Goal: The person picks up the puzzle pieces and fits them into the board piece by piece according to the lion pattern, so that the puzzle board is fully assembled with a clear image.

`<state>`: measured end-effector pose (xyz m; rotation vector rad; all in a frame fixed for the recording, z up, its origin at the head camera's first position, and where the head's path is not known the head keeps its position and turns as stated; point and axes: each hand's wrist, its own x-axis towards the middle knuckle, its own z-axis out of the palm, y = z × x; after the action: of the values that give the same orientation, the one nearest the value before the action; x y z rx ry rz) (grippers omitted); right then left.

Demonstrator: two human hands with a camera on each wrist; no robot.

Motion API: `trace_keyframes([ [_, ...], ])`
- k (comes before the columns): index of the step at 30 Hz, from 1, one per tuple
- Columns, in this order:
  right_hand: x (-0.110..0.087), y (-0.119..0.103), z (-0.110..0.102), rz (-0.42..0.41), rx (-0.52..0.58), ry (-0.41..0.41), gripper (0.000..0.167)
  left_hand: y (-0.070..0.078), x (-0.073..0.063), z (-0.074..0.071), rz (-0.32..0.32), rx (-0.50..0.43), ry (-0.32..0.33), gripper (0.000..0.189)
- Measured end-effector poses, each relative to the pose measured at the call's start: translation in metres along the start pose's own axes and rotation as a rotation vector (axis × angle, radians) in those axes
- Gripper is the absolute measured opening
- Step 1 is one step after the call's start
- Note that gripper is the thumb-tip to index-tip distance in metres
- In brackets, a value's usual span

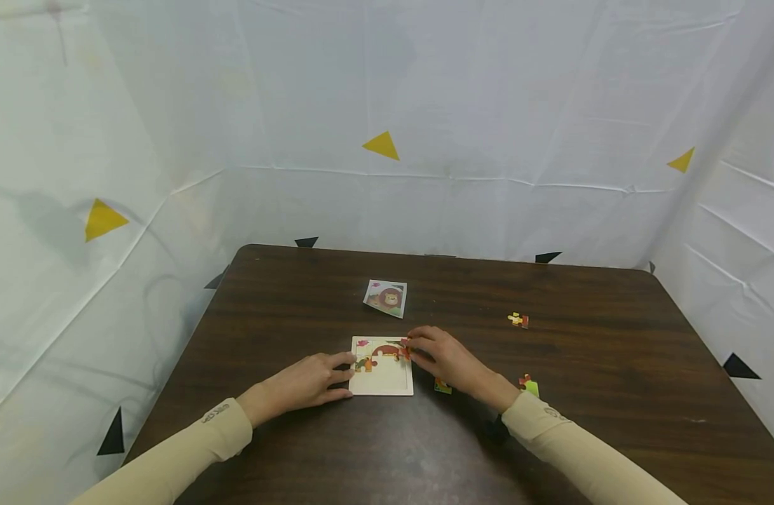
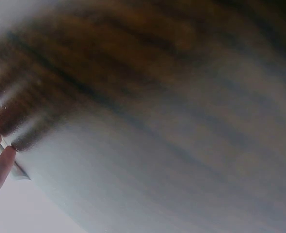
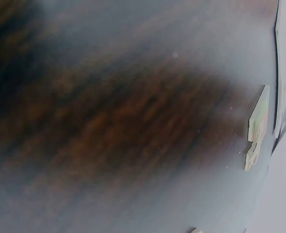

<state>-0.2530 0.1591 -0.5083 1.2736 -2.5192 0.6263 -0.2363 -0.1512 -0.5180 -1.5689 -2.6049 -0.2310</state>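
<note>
Now at the puzzle tray: apparently seating the red piece, upper right
Left hand: spread against the tray's left edge, seemingly steadying
Right hand: touching the red piece; cannot tell whether pinching or pressing
Loose jigsaw pieces: right of the tray; next, probably matching one to the lion card

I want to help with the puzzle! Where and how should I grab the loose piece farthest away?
Probably best to pinch the puzzle piece by two opposite edges, coming straight down from above. It looks flat on the table, leaving little to get under, and nothing touches it, so its edges are free.
</note>
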Motion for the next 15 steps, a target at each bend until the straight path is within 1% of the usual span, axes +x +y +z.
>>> trace_keyframes([
  [5, 0.0008, -0.0008, -0.0004, 0.005, 0.013, -0.017, 0.031, 0.0001, 0.0000, -0.0003, -0.004, -0.001, -0.005, 0.038],
  [12, 0.0024, -0.0006, 0.0027, -0.024, -0.002, -0.006, 0.033, 0.0000, 0.0000, -0.0001, -0.001, -0.005, 0.000, 0.038],
  [15, 0.0031, -0.0013, 0.0034, -0.020, -0.004, -0.015, 0.032, -0.0002, 0.0000, 0.0013, 0.001, 0.000, -0.004, 0.037],
])
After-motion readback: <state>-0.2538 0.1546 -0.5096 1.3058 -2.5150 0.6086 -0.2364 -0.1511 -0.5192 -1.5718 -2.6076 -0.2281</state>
